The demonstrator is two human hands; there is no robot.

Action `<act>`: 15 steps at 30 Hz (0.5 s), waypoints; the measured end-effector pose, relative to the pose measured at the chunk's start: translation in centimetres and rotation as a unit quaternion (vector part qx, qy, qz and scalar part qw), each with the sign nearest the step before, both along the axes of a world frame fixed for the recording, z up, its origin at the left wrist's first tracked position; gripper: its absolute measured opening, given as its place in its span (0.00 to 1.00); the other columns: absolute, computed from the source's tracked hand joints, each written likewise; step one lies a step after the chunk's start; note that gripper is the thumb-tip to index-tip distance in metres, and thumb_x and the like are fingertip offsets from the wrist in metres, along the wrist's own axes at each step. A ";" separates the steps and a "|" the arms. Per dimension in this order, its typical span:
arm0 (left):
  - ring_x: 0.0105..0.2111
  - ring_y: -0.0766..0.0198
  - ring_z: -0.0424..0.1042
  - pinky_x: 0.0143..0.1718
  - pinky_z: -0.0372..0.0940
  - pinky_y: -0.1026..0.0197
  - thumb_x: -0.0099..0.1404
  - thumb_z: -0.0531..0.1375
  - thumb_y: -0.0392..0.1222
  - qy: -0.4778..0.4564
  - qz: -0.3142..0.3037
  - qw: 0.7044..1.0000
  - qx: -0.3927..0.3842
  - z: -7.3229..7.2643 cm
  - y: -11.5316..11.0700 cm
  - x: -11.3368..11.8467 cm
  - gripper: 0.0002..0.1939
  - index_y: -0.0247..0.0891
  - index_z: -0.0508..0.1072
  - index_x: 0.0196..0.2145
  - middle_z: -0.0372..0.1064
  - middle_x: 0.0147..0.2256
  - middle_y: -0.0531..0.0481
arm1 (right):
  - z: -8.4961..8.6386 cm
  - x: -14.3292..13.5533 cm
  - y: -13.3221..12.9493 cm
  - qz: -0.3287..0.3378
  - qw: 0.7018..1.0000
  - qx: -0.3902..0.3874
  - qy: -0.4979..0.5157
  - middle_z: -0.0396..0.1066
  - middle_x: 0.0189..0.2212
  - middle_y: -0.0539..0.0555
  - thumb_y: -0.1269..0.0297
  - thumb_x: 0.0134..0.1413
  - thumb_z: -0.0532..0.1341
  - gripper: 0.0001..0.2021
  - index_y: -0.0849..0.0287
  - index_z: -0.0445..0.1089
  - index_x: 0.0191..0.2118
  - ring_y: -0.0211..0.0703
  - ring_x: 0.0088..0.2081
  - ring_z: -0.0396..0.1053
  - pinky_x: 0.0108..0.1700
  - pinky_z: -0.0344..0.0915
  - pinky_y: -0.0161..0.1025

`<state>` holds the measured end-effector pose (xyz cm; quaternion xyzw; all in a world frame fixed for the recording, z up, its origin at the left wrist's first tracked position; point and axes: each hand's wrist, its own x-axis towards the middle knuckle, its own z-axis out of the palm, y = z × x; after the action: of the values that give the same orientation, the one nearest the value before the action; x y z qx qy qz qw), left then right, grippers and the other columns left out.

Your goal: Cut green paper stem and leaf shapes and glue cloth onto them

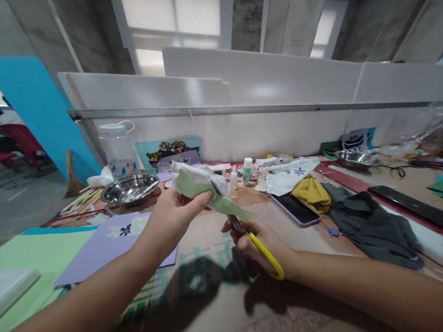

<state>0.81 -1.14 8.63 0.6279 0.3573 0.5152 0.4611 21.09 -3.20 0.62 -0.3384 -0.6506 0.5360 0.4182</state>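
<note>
Raised over the middle of the table, my left hand [179,209] pinches a piece of green paper [192,184] together with white cloth [222,177]. A strip of the green paper hangs off to the right. My right hand [263,244] is closed round scissors [268,256] with yellow handles. Their blades point up and to the left and lie across the green paper, partly hidden by it. Purple card [109,249] with a white flowered cloth piece [127,228] lies on the table left of my hands.
Green sheets [8,257] lie at left. Behind stand a metal bowl [130,189], a clear jug [118,148] and small bottles [247,170]. A phone [295,209], yellow cloth [311,194], dark cloth [373,226] and a black case [414,205] lie at right. A person sits far left.
</note>
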 end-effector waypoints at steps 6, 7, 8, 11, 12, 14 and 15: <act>0.41 0.50 0.78 0.44 0.73 0.54 0.60 0.67 0.48 0.001 0.004 1.000 -0.009 -0.1 0.0 -0.1 0.11 0.39 0.79 0.36 0.81 0.37 0.46 | 0.0 0.0 0.0 -0.009 1.000 -0.003 0.000 0.54 0.24 0.44 0.34 0.44 0.68 0.34 0.61 0.70 0.43 0.30 0.22 0.49 0.22 0.46 0.31; 0.41 0.50 0.78 0.44 0.73 0.53 0.59 0.67 0.48 -0.001 0.004 1.000 -0.009 0.0 0.0 0.0 0.11 0.39 0.80 0.37 0.81 0.37 0.46 | 0.0 0.0 0.0 -0.009 1.000 -0.003 0.002 0.55 0.24 0.44 0.34 0.44 0.68 0.33 0.61 0.70 0.43 0.30 0.22 0.49 0.22 0.46 0.31; 0.41 0.50 0.78 0.44 0.73 0.53 0.59 0.68 0.48 -0.002 0.004 1.000 -0.009 0.0 0.0 0.0 0.11 0.39 0.80 0.36 0.81 0.37 0.46 | 0.0 0.0 0.0 -0.007 1.000 -0.003 0.004 0.55 0.25 0.44 0.34 0.44 0.68 0.33 0.61 0.70 0.43 0.30 0.22 0.49 0.22 0.46 0.31; 0.40 0.50 0.78 0.43 0.72 0.54 0.59 0.68 0.47 -0.008 0.007 1.000 -0.009 0.1 -0.1 0.1 0.09 0.40 0.80 0.35 0.80 0.35 0.46 | 0.0 -0.1 0.0 -0.006 1.000 -0.011 0.014 0.55 0.24 0.44 0.33 0.43 0.68 0.34 0.61 0.70 0.43 0.30 0.22 0.48 0.23 0.46 0.32; 0.40 0.50 0.78 0.42 0.72 0.55 0.59 0.68 0.48 -0.007 0.009 1.000 -0.009 0.1 -0.1 0.1 0.09 0.41 0.80 0.34 0.80 0.35 0.46 | 0.1 -0.1 -0.1 -0.006 1.000 -0.015 0.017 0.54 0.24 0.44 0.33 0.42 0.68 0.34 0.61 0.70 0.42 0.30 0.22 0.48 0.23 0.45 0.32; 0.39 0.50 0.78 0.41 0.72 0.55 0.59 0.68 0.48 -0.005 0.011 1.000 -0.009 0.1 -0.1 0.1 0.09 0.41 0.79 0.33 0.80 0.34 0.47 | 0.1 -0.2 -0.1 -0.008 1.000 -0.020 0.022 0.54 0.24 0.43 0.34 0.42 0.69 0.33 0.60 0.69 0.42 0.29 0.21 0.48 0.23 0.45 0.32; 0.39 0.51 0.78 0.41 0.72 0.56 0.59 0.68 0.48 -0.005 0.012 1.000 -0.009 0.1 -0.1 0.1 0.09 0.40 0.79 0.34 0.80 0.34 0.47 | 0.2 -0.2 -0.2 -0.007 0.999 -0.022 0.021 0.54 0.23 0.43 0.34 0.42 0.69 0.33 0.60 0.69 0.42 0.29 0.21 0.48 0.23 0.46 0.32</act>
<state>0.89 -1.20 8.73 0.6166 0.3673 0.5205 0.4625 20.87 -3.37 0.81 -0.3408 -0.6270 0.5542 0.4285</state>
